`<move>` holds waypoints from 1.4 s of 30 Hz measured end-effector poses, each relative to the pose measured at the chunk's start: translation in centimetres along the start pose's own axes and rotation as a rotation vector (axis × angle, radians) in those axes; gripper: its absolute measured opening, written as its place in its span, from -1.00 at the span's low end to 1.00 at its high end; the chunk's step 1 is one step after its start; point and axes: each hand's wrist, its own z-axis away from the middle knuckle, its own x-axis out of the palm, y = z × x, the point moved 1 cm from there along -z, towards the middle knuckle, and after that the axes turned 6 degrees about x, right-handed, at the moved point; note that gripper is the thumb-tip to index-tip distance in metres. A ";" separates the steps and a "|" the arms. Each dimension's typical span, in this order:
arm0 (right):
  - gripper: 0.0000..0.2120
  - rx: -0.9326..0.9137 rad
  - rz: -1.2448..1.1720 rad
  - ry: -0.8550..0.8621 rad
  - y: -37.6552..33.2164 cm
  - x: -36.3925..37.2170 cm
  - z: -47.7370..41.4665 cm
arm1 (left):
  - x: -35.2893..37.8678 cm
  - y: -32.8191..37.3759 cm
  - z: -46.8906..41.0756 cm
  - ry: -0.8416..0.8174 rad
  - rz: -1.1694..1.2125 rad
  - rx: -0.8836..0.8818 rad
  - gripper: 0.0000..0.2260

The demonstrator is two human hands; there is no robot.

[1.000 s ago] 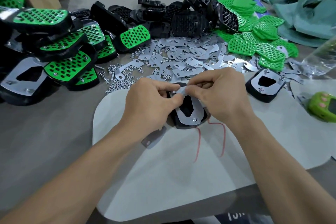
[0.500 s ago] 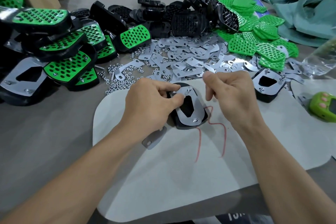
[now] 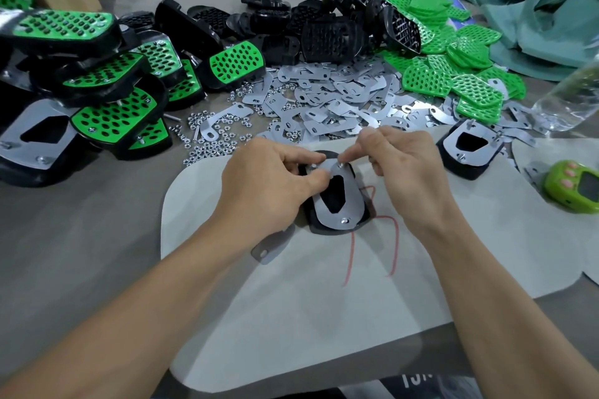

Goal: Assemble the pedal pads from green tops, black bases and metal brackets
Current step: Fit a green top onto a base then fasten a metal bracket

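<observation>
A pedal pad [image 3: 337, 204] lies upside down on the white mat [image 3: 291, 317], a metal bracket plate screwed over its black base. My left hand [image 3: 269, 185] grips the pad's upper left edge, thumb on the plate. My right hand [image 3: 405, 168] reaches in from the right; its thumb and forefinger pinch a small nut [image 3: 340, 164] at the plate's top stud. A second stud shows at the plate's near end. A loose bracket [image 3: 269, 251] lies partly under my left wrist.
Finished green-topped pads [image 3: 107, 91] are heaped at the left, black bases [image 3: 291, 29] at the back, green tops [image 3: 453, 78] at the right. Brackets [image 3: 324, 100] and nuts [image 3: 214, 139] lie scattered beyond the mat. Another upside-down pad [image 3: 470, 152], a bottle [image 3: 570, 97] and a green gadget [image 3: 577, 188] sit right.
My right hand lifted off the pad and drew back to the right, then returned with its fingertips on the top stud. My left hand has stayed on the pad.
</observation>
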 end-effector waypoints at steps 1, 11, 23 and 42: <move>-0.63 0.023 -0.006 0.046 0.0 0.1 -0.2 | 0.1 0.1 0.1 -0.010 -0.004 -0.003 -0.90; -0.67 -0.028 -0.027 0.046 0.7 -0.3 0.1 | 0.2 0.1 0.0 -0.013 -0.032 -0.025 -0.92; -0.76 -0.047 0.147 0.047 -3.5 1.8 -2.5 | 0.2 0.5 0.4 -0.018 -0.053 -0.003 -0.90; -0.72 -0.193 1.141 -0.228 -8.9 11.6 -10.2 | -0.1 1.3 0.2 -0.038 -0.199 -0.054 -0.90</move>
